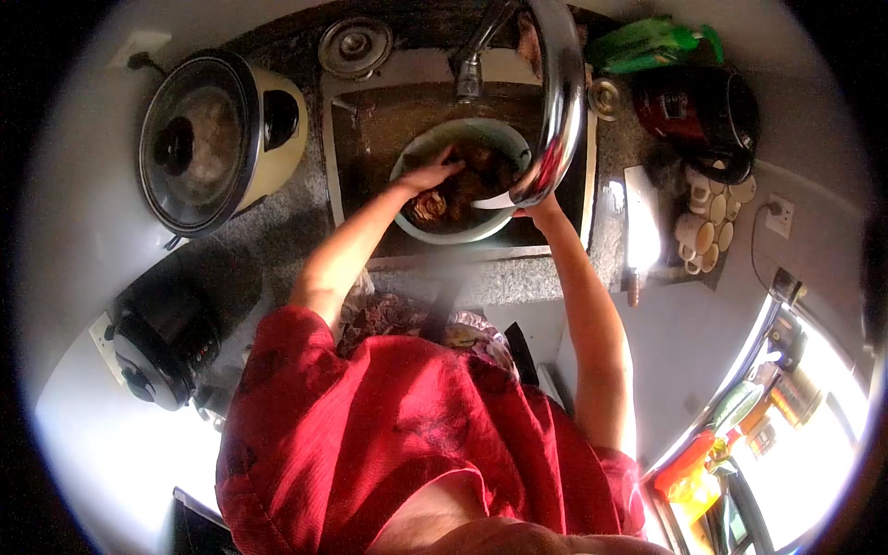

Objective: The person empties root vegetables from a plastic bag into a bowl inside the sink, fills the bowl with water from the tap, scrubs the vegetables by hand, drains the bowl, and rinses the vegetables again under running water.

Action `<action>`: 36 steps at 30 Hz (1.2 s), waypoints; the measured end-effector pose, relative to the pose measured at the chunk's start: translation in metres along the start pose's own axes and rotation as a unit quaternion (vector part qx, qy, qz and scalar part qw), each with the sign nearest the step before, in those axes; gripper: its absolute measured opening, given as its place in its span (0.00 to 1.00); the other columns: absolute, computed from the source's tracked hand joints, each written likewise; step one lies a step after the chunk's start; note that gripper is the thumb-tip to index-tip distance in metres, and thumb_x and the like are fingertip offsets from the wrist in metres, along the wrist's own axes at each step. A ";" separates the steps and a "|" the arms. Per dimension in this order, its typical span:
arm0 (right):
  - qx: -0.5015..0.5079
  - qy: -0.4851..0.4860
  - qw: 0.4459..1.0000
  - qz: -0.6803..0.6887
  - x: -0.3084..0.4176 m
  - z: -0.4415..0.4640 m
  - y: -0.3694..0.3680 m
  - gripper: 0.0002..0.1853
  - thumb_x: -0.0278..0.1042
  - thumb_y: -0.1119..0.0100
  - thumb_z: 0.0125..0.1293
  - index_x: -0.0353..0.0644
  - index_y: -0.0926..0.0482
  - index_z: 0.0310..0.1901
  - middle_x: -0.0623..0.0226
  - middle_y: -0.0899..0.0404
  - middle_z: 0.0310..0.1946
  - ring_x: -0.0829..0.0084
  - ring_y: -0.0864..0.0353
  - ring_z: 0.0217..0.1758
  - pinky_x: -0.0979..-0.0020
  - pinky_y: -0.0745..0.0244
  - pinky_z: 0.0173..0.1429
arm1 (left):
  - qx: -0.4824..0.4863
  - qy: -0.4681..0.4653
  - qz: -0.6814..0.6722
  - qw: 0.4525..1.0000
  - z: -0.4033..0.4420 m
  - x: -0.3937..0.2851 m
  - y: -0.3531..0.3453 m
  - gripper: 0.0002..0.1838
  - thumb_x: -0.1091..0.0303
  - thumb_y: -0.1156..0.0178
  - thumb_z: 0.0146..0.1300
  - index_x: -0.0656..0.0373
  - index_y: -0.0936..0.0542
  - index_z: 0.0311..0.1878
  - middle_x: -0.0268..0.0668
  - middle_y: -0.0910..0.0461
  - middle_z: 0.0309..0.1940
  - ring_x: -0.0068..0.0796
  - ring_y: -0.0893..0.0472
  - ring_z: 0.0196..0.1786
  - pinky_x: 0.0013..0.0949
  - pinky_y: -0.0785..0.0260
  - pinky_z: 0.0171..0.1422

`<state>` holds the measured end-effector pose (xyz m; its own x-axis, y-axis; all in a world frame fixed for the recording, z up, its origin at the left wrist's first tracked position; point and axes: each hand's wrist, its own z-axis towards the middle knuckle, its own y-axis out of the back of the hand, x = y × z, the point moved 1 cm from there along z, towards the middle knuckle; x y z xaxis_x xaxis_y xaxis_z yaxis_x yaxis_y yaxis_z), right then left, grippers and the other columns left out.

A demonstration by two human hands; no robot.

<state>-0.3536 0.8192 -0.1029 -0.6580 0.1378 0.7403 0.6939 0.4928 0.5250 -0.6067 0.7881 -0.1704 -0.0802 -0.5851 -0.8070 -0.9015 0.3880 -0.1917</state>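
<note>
A pale green basin [435, 237] stands in the sink, with dark brown, wrinkled pieces inside that look like soaked mushrooms [429, 205], though their kind is not certain. Over the basin's left side reaches my left hand [437, 173], its fingers apart and touching the dark contents. At the right rim is my right hand [544, 212], fingers closed against the basin's edge and partly hidden behind the faucet. The curved chrome faucet [561, 102] arches above the basin, its pale spout end over the right part of the bowl.
The sink [356, 139] surrounds the basin. To the left are a large cooker with a glass lid [199, 148] and a dark rice cooker [157, 351]. On the right lie a knife [640, 222], several cups [700, 231], a dark red appliance [689, 111] and a green bag [647, 44].
</note>
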 end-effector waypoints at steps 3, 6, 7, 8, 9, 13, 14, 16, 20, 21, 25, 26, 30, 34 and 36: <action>0.044 -0.134 0.975 0.172 -0.010 0.000 0.002 0.25 0.41 0.33 0.52 0.39 0.26 0.50 0.42 0.23 0.40 0.46 0.20 0.44 0.55 0.22 0.46 | -0.059 0.062 0.050 0.995 -0.003 0.002 0.004 0.44 0.40 0.51 0.68 0.53 0.55 0.76 0.50 0.47 0.73 0.46 0.46 0.75 0.40 0.53 0.75; 0.044 -0.011 0.996 0.078 -0.106 0.015 -0.024 0.32 0.42 0.27 0.42 0.41 0.25 0.51 0.45 0.22 0.39 0.49 0.20 0.45 0.55 0.21 0.46 | -0.133 -0.031 0.065 0.989 0.010 0.028 0.005 0.40 0.43 0.52 0.70 0.50 0.54 0.77 0.49 0.45 0.73 0.49 0.45 0.74 0.42 0.51 0.75; 0.027 -0.059 0.994 0.083 -0.110 0.013 -0.032 0.30 0.44 0.29 0.44 0.40 0.25 0.49 0.46 0.21 0.39 0.51 0.19 0.44 0.56 0.21 0.45 | -0.138 -0.020 0.093 0.986 0.006 0.019 0.007 0.35 0.46 0.54 0.72 0.50 0.49 0.76 0.48 0.43 0.72 0.48 0.43 0.74 0.43 0.49 0.74; 0.011 -0.111 0.990 0.085 -0.115 0.012 -0.041 0.28 0.46 0.30 0.47 0.39 0.24 0.48 0.46 0.20 0.39 0.54 0.18 0.42 0.57 0.21 0.45 | -0.138 -0.020 0.096 0.986 0.001 0.011 0.010 0.35 0.46 0.54 0.72 0.50 0.49 0.76 0.48 0.43 0.72 0.48 0.43 0.74 0.43 0.49 0.74; -0.002 -0.145 0.986 0.076 -0.122 0.011 -0.051 0.26 0.47 0.32 0.49 0.39 0.23 0.47 0.47 0.20 0.39 0.56 0.16 0.41 0.59 0.20 0.44 | -0.125 -0.038 0.058 0.990 0.003 0.019 0.017 0.33 0.48 0.54 0.72 0.52 0.46 0.75 0.48 0.42 0.71 0.46 0.42 0.73 0.42 0.48 0.73; 0.024 -0.144 0.986 -0.075 -0.053 -0.008 -0.053 0.21 0.47 0.47 0.64 0.34 0.24 0.44 0.43 0.19 0.42 0.52 0.17 0.45 0.56 0.23 0.48 | -0.171 -0.105 -0.003 0.980 -0.018 0.011 0.028 0.23 0.57 0.51 0.73 0.58 0.33 0.66 0.42 0.29 0.61 0.35 0.31 0.64 0.34 0.39 0.66; -0.002 -0.229 0.973 -0.025 -0.051 -0.009 -0.055 0.21 0.47 0.47 0.64 0.34 0.24 0.45 0.44 0.20 0.43 0.49 0.18 0.47 0.55 0.24 0.51 | -0.191 -0.133 0.000 0.972 -0.023 0.012 0.032 0.21 0.57 0.49 0.72 0.59 0.29 0.62 0.41 0.26 0.57 0.33 0.28 0.61 0.33 0.36 0.64; -0.034 -0.192 0.973 -0.127 -0.013 -0.025 -0.037 0.20 0.46 0.48 0.65 0.35 0.24 0.46 0.45 0.21 0.44 0.47 0.20 0.49 0.53 0.25 0.53 | -0.204 -0.122 -0.004 0.971 -0.035 0.017 0.044 0.18 0.58 0.48 0.71 0.61 0.26 0.56 0.39 0.23 0.52 0.30 0.25 0.56 0.32 0.34 0.60; -0.113 -0.079 0.958 -0.252 0.028 -0.047 -0.015 0.18 0.45 0.51 0.68 0.38 0.24 0.46 0.50 0.23 0.46 0.45 0.25 0.54 0.52 0.26 0.56 | -0.229 -0.076 0.028 0.970 -0.073 -0.006 0.035 0.15 0.59 0.45 0.69 0.63 0.23 0.42 0.36 0.19 0.37 0.26 0.22 0.43 0.32 0.32 0.49; -0.117 -0.079 0.957 -0.253 0.028 -0.050 -0.017 0.18 0.45 0.51 0.68 0.38 0.24 0.46 0.50 0.23 0.46 0.45 0.25 0.54 0.52 0.26 0.56 | -0.239 -0.057 0.026 0.969 -0.085 -0.016 0.026 0.14 0.60 0.44 0.68 0.63 0.22 0.41 0.35 0.20 0.34 0.25 0.22 0.39 0.31 0.32 0.46; 0.083 -0.007 0.901 -0.425 0.082 -0.064 -0.028 0.14 0.35 0.52 0.65 0.38 0.22 0.46 0.56 0.21 0.43 0.56 0.19 0.47 0.59 0.22 0.51 | -0.222 -0.016 0.080 0.972 -0.106 -0.024 0.003 0.13 0.61 0.46 0.68 0.62 0.21 0.41 0.35 0.19 0.34 0.25 0.22 0.39 0.29 0.31 0.46; 0.150 -0.042 0.890 -0.429 0.104 -0.068 -0.032 0.13 0.33 0.52 0.64 0.39 0.21 0.45 0.56 0.20 0.43 0.58 0.19 0.46 0.60 0.21 0.50 | -0.219 -0.020 0.083 0.972 -0.108 -0.023 -0.002 0.13 0.61 0.46 0.68 0.62 0.21 0.41 0.35 0.19 0.34 0.25 0.22 0.39 0.29 0.31 0.46; 0.030 0.126 0.915 -0.383 0.119 -0.081 -0.051 0.15 0.29 0.54 0.63 0.48 0.19 0.47 0.56 0.17 0.43 0.57 0.19 0.51 0.59 0.23 0.53 | -0.189 -0.083 -0.007 0.978 -0.107 0.000 -0.017 0.09 0.67 0.47 0.69 0.61 0.22 0.42 0.32 0.19 0.36 0.24 0.22 0.42 0.28 0.32 0.51; 0.147 -0.051 0.903 -0.400 0.136 -0.098 -0.013 0.14 0.31 0.54 0.63 0.44 0.17 0.42 0.55 0.17 0.42 0.57 0.17 0.48 0.59 0.21 0.50 | -0.197 -0.097 0.064 0.973 -0.125 -0.012 -0.033 0.10 0.66 0.46 0.67 0.63 0.21 0.41 0.35 0.18 0.36 0.24 0.22 0.40 0.28 0.31 0.46; 0.051 -0.089 0.918 -0.383 0.085 -0.081 -0.003 0.14 0.36 0.53 0.63 0.41 0.16 0.36 0.57 0.16 0.38 0.56 0.16 0.45 0.58 0.20 0.47 | -0.184 -0.113 0.035 0.976 -0.127 -0.008 -0.034 0.09 0.67 0.45 0.67 0.62 0.21 0.41 0.34 0.19 0.34 0.22 0.22 0.40 0.27 0.31 0.45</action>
<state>-0.3884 0.7599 -0.0076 -0.9851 -0.1490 0.0857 -0.0169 0.5799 0.8145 -0.6292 0.6895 -0.0866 -0.0881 -0.3783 -0.9215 -0.9923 0.1143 0.0479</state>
